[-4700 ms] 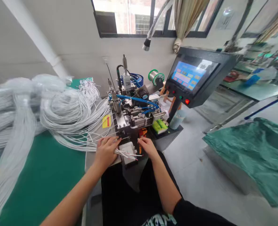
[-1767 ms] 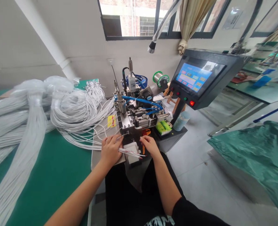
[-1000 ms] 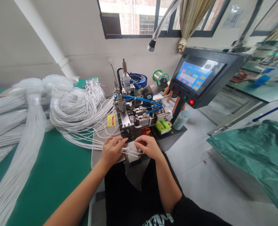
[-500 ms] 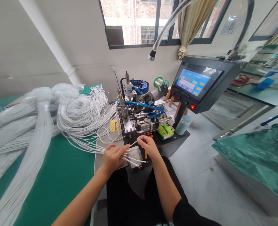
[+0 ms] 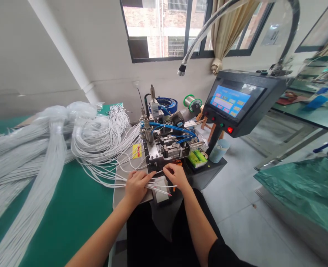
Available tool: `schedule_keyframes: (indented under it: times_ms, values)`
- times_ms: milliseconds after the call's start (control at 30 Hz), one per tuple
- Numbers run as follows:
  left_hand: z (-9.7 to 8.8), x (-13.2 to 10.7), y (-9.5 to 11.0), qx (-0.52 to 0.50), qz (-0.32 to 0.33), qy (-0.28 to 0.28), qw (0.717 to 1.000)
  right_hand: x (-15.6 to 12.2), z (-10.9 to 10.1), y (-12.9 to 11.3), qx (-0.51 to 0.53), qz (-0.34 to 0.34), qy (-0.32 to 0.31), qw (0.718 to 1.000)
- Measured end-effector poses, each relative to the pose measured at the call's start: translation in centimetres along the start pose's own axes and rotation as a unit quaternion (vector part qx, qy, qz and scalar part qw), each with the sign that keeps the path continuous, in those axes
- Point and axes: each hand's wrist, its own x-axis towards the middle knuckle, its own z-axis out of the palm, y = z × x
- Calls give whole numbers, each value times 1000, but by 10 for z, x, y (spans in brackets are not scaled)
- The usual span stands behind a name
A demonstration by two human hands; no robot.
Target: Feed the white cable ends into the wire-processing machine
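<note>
A: Where do the thin white red-tipped wires [image 5: 160,188] lie?
B: Fanned beneath the left hand [image 5: 136,185], fingers closed over them; long axis runs left-right; the right hand [image 5: 175,176], nearer the grey metal machine [image 5: 164,150], pinches one strand [image 5: 158,172].

- I have the left hand [image 5: 136,187] just in front of the machine [image 5: 166,146], clamping a fan of white wires [image 5: 161,188].
- Right hand [image 5: 175,176] at the machine's front edge, pinching a single wire [image 5: 157,172].
- Wire bundles [image 5: 55,148] left of the machine.
- Touchscreen [image 5: 229,102] to its right.
</note>
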Motion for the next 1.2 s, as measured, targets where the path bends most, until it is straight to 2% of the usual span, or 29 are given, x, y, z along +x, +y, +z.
schedule_keyframes:
  times_ms: [167, 433, 700, 900, 1100, 1200]
  values:
    - [2, 1, 0, 4, 1, -17, 1000, 4, 1, 8, -14, 12, -29, 999]
    - [3, 2, 2, -3, -54, -78, 995, 9, 14, 22, 119, 57, -48, 990]
    - [5, 2, 2, -9, -86, -105, 991, 12, 32, 37, 272, 170, -48, 946]
    - [4, 1, 0, -16, -80, -61, 995, 6, 36, 42, 279, 180, -33, 943]
    - [1, 3, 2, 4, -62, -10, 998, -14, 30, 40, 262, 167, 56, 949]
    - [0, 3, 3, -1, -55, 17, 998, -18, 22, 29, 254, 133, 69, 956]
